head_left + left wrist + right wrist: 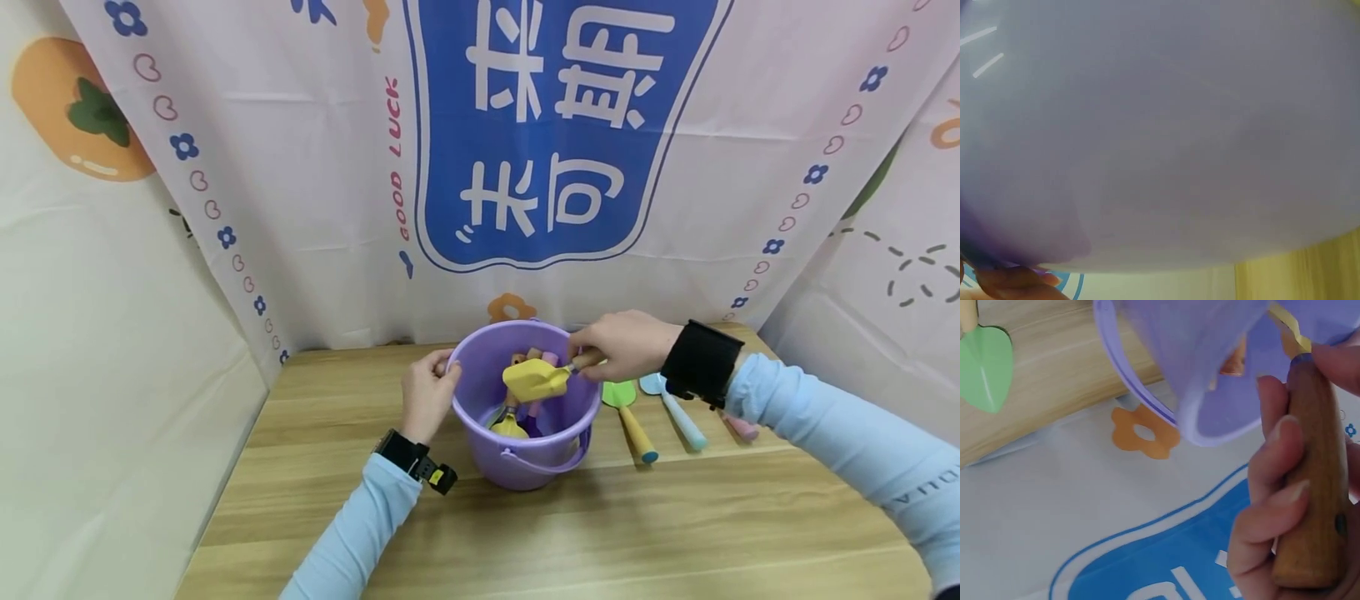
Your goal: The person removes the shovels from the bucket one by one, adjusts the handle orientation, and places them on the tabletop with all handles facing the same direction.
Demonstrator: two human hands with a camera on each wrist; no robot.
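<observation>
A purple bucket stands on the table, and its wall fills most of the left wrist view. My left hand pinches the bucket's left rim, thumb and fingers on either side. In my right hand is a small yellow shovel, held by its wooden handle with the fingers curled round it. The shovel's blade is over the bucket's opening, at about rim height. Several hand tools with wooden or pink handles lie inside the bucket, among them one with a yellow head.
Right of the bucket lie a green trowel with a yellow handle, a light blue tool and a pink handle partly under my right arm. A printed white cloth hangs behind the wooden table.
</observation>
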